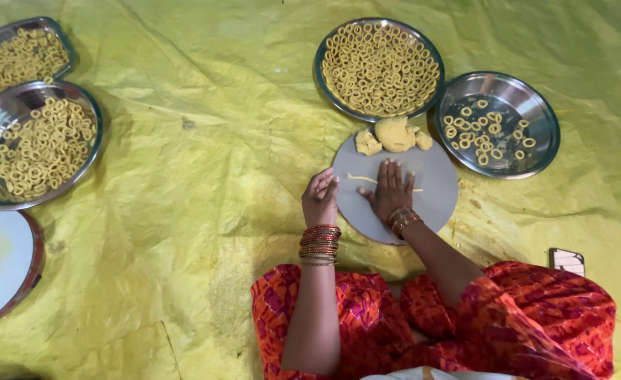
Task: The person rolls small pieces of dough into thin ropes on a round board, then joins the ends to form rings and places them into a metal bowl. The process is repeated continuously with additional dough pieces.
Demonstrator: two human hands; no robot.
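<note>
Nearest to me I see my lap in orange and pink cloth (521, 317), with both forearms reaching forward over the yellow sheet (205, 176) that covers the floor. My left hand (320, 198) hovers at the left edge of the round grey board (433, 186), fingers together and slightly curled, holding nothing that I can make out. My right hand (390, 190) lies flat, palm down, fingers spread narrow, pressed on a thin dough strand (361, 179). That strand runs left to right across the board, its long axis crosswise to my fingers; one end pokes out to the left of the hand and a short tip shows on the right. So the right hand is on it, and the left is just beside its free left end.

Just beyond my fingertips, at the far edge of the board, sit the dough lumps (393, 134), three pieces touching. To the far right is a steel plate (528, 105) with a few dough rings (486, 134); behind the board is a full plate of rings (379, 67). Well apart on the left stand two more filled plates (39, 144), and a dark flat object (567, 260) lies by my right knee
</note>
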